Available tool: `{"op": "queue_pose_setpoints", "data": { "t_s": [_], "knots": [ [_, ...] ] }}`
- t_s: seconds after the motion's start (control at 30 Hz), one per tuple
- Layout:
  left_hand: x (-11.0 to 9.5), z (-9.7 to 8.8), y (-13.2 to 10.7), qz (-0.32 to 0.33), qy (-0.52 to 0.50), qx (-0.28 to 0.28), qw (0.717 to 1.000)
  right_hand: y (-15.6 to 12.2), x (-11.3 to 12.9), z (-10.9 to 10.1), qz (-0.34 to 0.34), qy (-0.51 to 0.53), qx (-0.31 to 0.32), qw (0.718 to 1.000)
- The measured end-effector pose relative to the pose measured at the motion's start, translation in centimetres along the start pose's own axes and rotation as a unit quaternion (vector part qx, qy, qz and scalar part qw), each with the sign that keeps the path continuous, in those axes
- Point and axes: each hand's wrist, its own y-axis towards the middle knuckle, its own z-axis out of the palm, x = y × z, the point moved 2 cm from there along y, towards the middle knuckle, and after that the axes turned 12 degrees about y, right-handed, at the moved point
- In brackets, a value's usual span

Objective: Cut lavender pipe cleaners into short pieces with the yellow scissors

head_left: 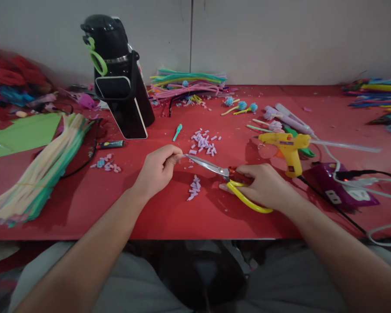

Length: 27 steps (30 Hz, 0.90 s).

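My right hand [263, 184] grips a pair of scissors [211, 166] with one yellow and one red handle loop, its blades pointing left. At the blade tips, the thumb and fingers of my left hand [159, 168] are pinched together; whatever is between them is too small or hidden to name. Just beyond the blades lies a loose pile of short lilac fuzzy pieces [202, 142]. A smaller pile of similar lilac pieces [194, 188] rests on the near side. Behind my left hand is a small turquoise fuzzy stick [177, 132].
A black bottle [117, 78] stands at back left, near a bundle of cream and green pipe cleaners [42, 174]. On the right lie a yellow glue gun [288, 145] and a purple power strip [342, 187] with cables. More pipe cleaners [189, 80] lie along the wall on the red table [163, 217].
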Motion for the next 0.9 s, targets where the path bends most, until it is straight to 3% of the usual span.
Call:
{"op": "queue_pose_setpoints", "data": {
  "t_s": [0.63, 0.9],
  "knots": [
    [0.20, 0.01, -0.03, 0.017, 0.002, -0.007, 1.000, -0.04, -0.02, -0.08, 0.022, 0.012, 0.008, 1.000],
    [0.07, 0.01, -0.09, 0.013, 0.006, -0.002, 1.000, 0.07, -0.14, 0.03, 0.002, 0.011, 0.003, 1.000]
  ]
}}
